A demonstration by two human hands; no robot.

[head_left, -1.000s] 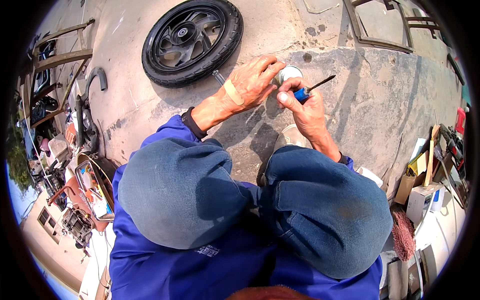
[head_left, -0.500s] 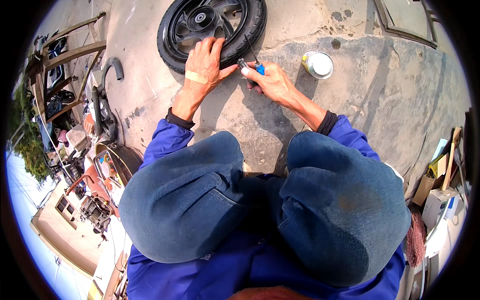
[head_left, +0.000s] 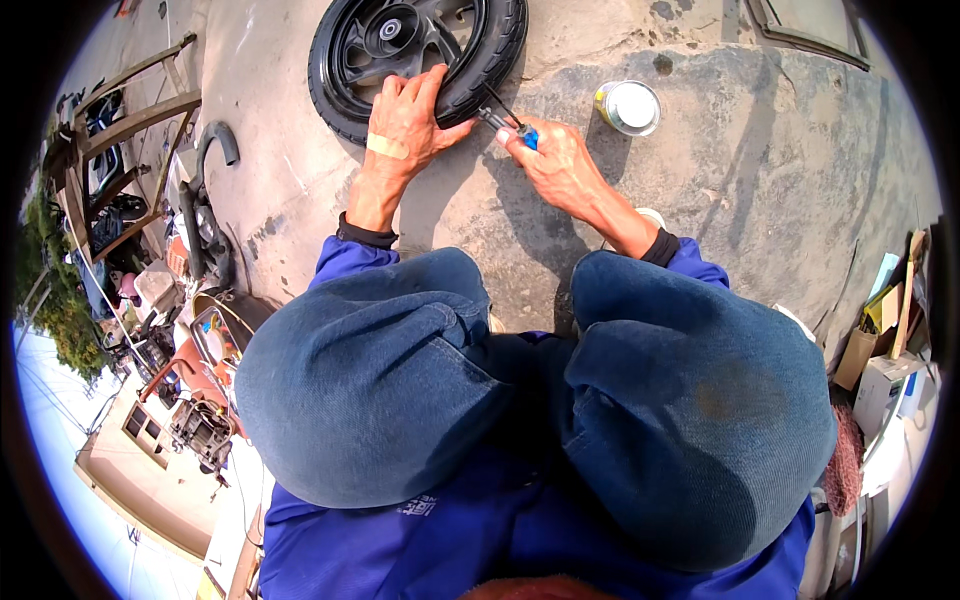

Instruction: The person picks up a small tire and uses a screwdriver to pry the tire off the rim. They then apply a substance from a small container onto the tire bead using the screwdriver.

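Note:
A black spoked wheel with a treaded tyre lies flat on the ground in front of me. My left hand, with a tan plaster on its back, grips the near side of the tyre. Its fingers reach over onto the rim and its thumb points along the outer edge. Just right of that thumb, my right hand is closed on a blue-handled tool. A grey metal piece and a thin dark rod extend from this tool toward the tyre. Its exact kind is too small to make out, and my fingers hide part of it.
A round can with a pale top stands right of my hands. Far left are a wooden frame, a curved dark pipe and heaped parts. Boxes stand at the right edge. My bent knees fill the near side.
My right hand and the tool have shifted slightly right and nearer me, and the dark rod slants more. My left hand stays on the tyre. The whole view has shifted a little.

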